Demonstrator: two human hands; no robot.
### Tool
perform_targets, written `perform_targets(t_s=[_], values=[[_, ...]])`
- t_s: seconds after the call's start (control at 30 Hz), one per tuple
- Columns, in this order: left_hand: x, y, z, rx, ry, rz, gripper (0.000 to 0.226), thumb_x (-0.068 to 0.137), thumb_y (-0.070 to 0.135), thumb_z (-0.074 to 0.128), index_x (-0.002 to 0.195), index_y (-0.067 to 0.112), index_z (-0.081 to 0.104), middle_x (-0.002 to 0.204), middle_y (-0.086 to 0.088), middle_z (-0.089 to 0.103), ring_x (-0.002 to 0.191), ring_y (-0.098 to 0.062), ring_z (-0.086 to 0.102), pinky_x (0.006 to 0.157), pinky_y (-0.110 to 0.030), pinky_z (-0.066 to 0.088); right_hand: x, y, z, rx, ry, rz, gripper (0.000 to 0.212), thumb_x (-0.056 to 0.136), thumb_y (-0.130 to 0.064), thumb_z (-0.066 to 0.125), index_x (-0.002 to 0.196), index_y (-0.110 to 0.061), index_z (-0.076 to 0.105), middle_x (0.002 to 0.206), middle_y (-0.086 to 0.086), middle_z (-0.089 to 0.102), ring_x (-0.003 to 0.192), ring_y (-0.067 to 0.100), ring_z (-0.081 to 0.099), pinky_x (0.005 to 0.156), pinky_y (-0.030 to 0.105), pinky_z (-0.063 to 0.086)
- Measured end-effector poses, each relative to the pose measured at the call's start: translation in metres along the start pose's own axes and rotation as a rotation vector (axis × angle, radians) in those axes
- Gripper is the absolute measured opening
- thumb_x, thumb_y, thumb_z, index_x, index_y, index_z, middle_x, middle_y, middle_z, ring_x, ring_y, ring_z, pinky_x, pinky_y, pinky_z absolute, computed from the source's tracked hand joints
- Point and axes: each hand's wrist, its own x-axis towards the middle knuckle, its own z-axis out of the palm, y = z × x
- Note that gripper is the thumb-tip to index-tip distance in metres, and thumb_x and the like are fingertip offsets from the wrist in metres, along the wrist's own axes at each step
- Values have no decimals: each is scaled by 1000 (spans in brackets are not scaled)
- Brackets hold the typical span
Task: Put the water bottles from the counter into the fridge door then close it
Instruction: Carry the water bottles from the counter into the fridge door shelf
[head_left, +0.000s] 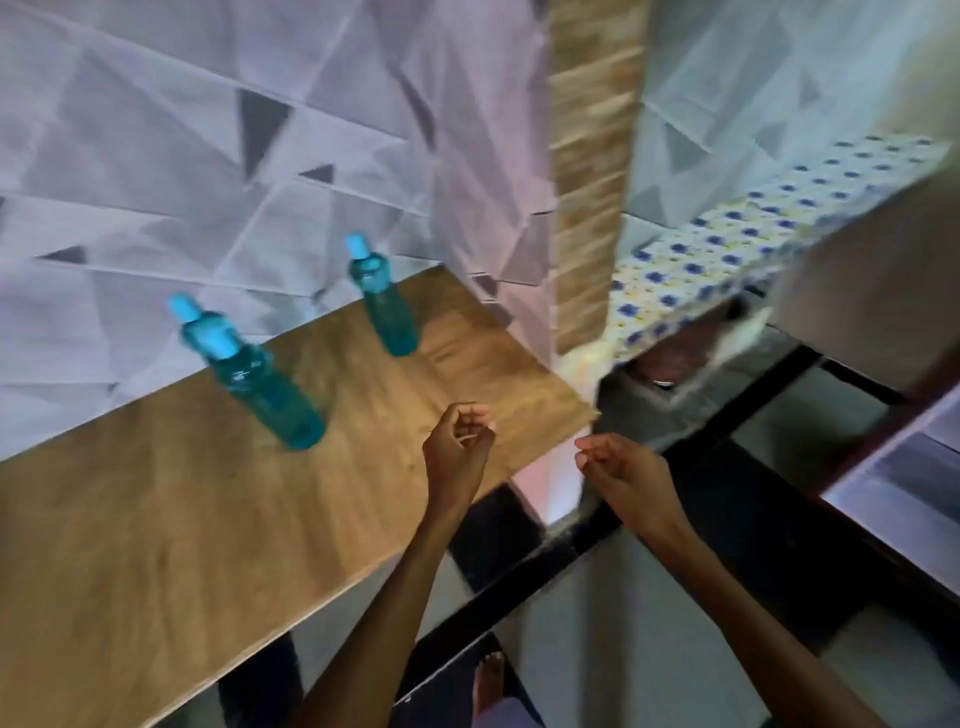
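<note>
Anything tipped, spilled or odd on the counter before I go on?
Nothing stands out. Both water bottles, the near bottle and the far bottle, stand capped on the dry wooden counter. Both hands are empty.

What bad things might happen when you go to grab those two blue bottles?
Both hands are empty: the left hand is over the wooden counter, the right hand past its corner. The nearer bottle is tall and narrow, so a careless reach might tip it. The farther bottle stands by the wall, so stretching for it first may knock the nearer one. The view is blurred, so aim may be off.
</note>
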Motion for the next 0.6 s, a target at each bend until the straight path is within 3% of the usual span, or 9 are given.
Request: perform_targets(t_s=[0.1,0.17,0.27,0.4,0.47,0.6], values=[[29,-20,-77,-3,265,15,22,76,1,67,93,14,60,89,-1,66,78,-13,62,71,-24,52,24,-34,74,-61,-101,-71,16,81,-6,70,93,-16,71,81,-4,71,70,-4,64,71,8,49],[51,-39,-125,19,442,9,30,73,5,71,96,14,54,94,-2,61,81,-19,59,73,-37,54,42,-50,128,-145,-146,-109,20,79,-12,72,99,-13,70,87,-1,73,81,13,69,77,16,50],[86,-70,-182,58,591,-54,59,64,12,81,113,9,48,114,-9,51,98,-24,55,87,-40,50,65,-64,196,-342,-270,-154,44,81,-27,72,122,-16,62,122,2,67,112,20,62,93,24,44],[143,-102,-238,43,467,-120,103,58,16,90,142,10,32,136,-6,42,119,-16,46,101,-28,40,93,-67,275,-759,-435,-126,77,84,-51,61,149,-24,28,157,7,26,143,30,25,111,44,34],[171,-118,-254,44,372,-101,100,57,19,91,140,12,35,134,-6,52,118,-19,54,105,-35,45,103,-65,301,-882,-485,-80,83,85,-57,56,151,-25,18,161,7,12,147,32,13,114,49,27],[190,-135,-265,77,250,-95,80,60,33,89,128,16,52,121,1,65,109,-14,63,101,-43,51,101,-58,321,-900,-518,-22,88,85,-55,59,151,-22,11,161,8,7,147,34,7,116,50,23]])
